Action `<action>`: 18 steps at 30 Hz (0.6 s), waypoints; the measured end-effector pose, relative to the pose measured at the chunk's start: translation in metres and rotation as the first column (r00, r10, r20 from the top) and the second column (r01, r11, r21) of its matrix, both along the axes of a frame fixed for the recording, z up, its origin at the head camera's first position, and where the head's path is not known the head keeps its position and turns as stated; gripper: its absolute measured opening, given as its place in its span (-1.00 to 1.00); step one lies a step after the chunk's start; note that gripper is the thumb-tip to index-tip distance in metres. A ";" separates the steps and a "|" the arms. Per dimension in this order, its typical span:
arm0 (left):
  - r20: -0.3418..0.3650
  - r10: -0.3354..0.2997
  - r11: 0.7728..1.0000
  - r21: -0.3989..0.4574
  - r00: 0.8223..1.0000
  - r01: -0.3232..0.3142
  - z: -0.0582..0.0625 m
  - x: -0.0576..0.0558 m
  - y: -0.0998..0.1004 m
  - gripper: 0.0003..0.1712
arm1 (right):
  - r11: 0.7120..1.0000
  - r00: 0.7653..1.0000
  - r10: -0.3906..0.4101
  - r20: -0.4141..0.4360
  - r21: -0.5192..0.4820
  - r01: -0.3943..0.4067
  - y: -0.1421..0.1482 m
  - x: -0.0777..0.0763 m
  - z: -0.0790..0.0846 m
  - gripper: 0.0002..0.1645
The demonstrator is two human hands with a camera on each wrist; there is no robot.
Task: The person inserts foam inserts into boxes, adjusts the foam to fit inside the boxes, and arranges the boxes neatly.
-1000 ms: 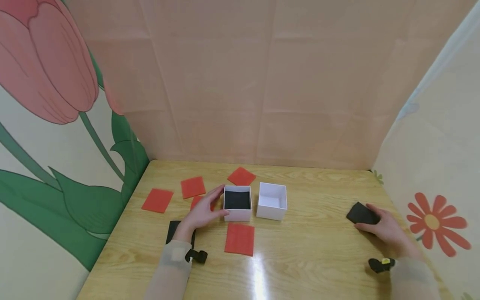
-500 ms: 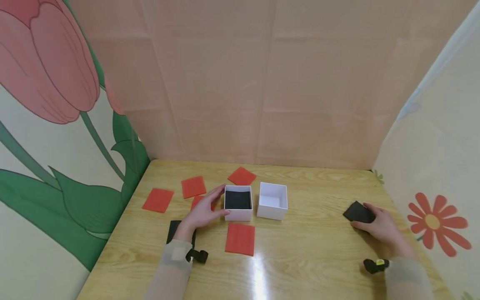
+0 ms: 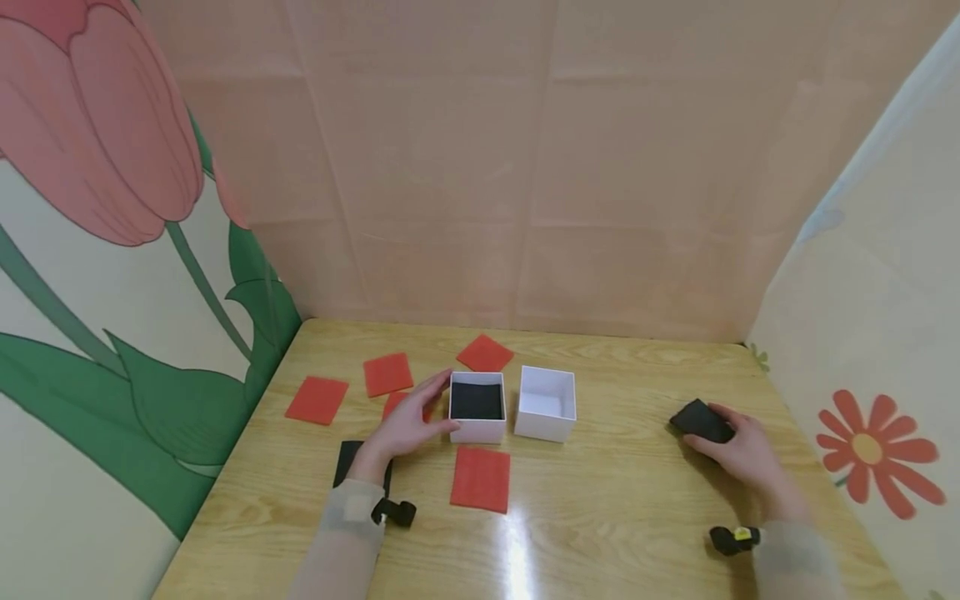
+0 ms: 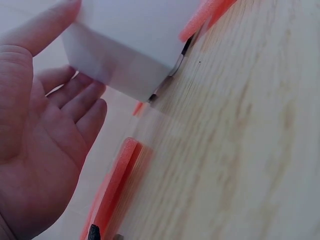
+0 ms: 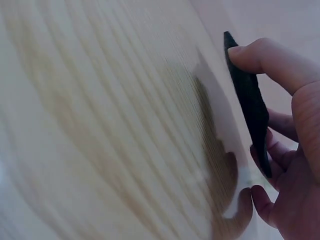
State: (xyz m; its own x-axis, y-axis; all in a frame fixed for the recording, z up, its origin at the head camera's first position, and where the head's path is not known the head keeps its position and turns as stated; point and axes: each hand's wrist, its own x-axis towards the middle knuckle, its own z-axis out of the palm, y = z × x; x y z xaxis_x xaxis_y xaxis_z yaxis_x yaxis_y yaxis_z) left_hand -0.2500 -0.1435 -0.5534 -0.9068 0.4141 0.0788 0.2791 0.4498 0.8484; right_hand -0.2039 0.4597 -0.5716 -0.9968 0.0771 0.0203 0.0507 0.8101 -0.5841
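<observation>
My left hand (image 3: 407, 427) holds the left side of a white open-topped box (image 3: 477, 431), thumb at its near corner and forefinger at its far corner. A black square sheet (image 3: 477, 401) lies inside that box. In the left wrist view, thumb and fingers spread over the white box (image 4: 130, 45). My right hand (image 3: 746, 450) pinches a black foam square (image 3: 701, 421) between thumb and fingers at the right of the table. The right wrist view has this thin black square (image 5: 246, 97) raised above the wood, its shadow beneath.
A second white box (image 3: 545, 417) stands just right of the first. Several red foam squares lie around, including one in front (image 3: 480, 479) and one at far left (image 3: 317, 400). A black piece (image 3: 347, 458) lies partly under the left forearm. Fabric walls edge the wooden table (image 3: 615, 500).
My right hand has moved left with the black foam square. The left hand stays at the white box.
</observation>
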 end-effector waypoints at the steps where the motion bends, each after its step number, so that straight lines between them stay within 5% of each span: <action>1: 0.000 -0.002 1.000 -0.001 1.000 0.002 0.000 0.000 0.000 0.15 | 1.000 1.000 0.003 -0.011 -0.009 -0.003 -0.003 -0.001 0.000 0.19; 18: -0.004 -0.006 1.000 0.001 1.000 0.006 0.000 0.000 0.000 0.15 | 0.983 0.992 0.080 -0.097 -0.159 -0.095 -0.076 -0.008 0.026 0.18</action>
